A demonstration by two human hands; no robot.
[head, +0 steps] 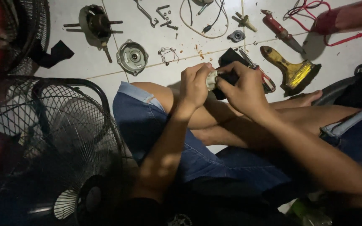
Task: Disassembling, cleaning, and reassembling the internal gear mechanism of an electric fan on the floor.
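Small white knob on black part, gripped by left hand, right hand

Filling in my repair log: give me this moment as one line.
left hand: grips small white part | right hand: holds black part | floor: brush, round motor cover

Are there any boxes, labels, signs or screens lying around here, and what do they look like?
None that I can see: no package, label, sign or screen shows in this view.
The tiled floor holds only bare parts and tools: a round metal motor cover, a yellow-handled brush and loose screws.
The left hand and right hand hold a small white and black part, unlabelled as far as visible.
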